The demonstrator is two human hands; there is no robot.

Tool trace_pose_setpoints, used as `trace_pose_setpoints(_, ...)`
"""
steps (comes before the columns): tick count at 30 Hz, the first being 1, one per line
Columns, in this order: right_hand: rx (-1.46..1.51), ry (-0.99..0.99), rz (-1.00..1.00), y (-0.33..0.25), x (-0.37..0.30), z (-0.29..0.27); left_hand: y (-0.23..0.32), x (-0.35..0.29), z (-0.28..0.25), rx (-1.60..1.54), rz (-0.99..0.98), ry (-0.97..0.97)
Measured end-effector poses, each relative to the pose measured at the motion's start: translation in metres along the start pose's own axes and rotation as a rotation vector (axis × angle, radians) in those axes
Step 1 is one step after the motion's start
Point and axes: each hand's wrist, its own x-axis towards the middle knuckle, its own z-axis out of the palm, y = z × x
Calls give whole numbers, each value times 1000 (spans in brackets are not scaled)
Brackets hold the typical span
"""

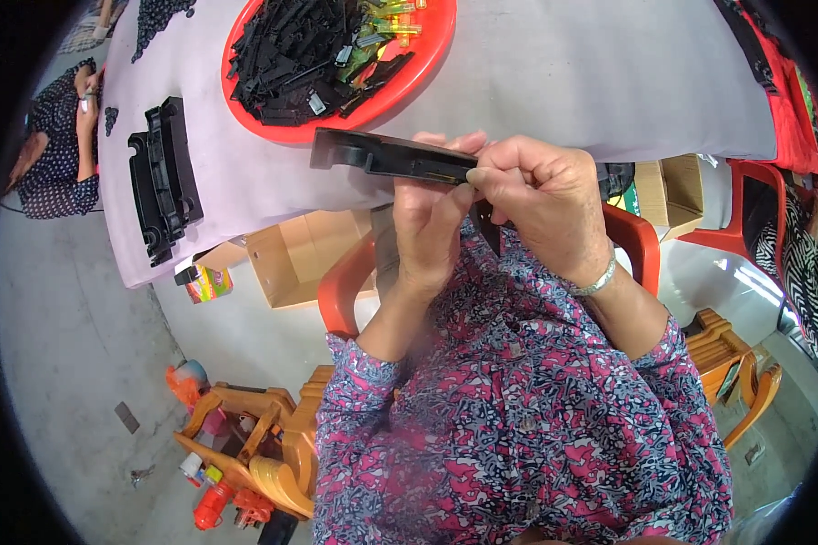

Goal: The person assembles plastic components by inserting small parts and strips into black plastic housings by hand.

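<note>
A long black plastic housing (364,156) is held above the near edge of the table, its hollow side toward me. My left hand (424,227) grips it from below, with fingers behind it and the thumb along its lower edge. At its right end, my right hand (552,204) is closed, thumb and fingertips pinched against it. Whether a small piece sits between those fingertips is hidden. Beyond my hands stands a red plastic basin (286,135) of small black plastic pieces (291,59) and some yellow-green clear parts (395,20).
Similar black housings (164,177) lie on the cloth-covered table (554,82) at left. Open cardboard boxes (282,259) stand below its edge. A red chair (341,289) surrounds me, with wooden furniture (254,436) behind. Other people sit at far left (59,163) and far right (804,272).
</note>
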Motion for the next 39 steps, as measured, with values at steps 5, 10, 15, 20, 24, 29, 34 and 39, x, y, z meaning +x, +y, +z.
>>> trace_pose_setpoints(5,-58,35,-65,15,3,1,2,-1,2,-20,3,30)
trace_pose_setpoints(10,-115,39,-115,15,6,0,2,0,-2,-151,-27,-19)
trace_pose_setpoints(15,-119,20,-136,17,6,3,14,-2,4,-107,-46,43)
trace_pose_setpoints(20,-175,27,-166,12,7,5,28,-1,8,-213,-99,162)
trace_pose_setpoints(24,-323,62,-320,12,5,6,39,0,9,-196,-135,187)
trace_pose_setpoints(29,-323,114,-361,13,9,5,46,-2,12,-215,-205,202)
trace_pose_setpoints(34,-459,124,-471,7,17,-7,45,1,18,-295,-186,190)
trace_pose_setpoints(39,-586,-15,-589,-7,52,-26,46,21,29,-344,-224,182)
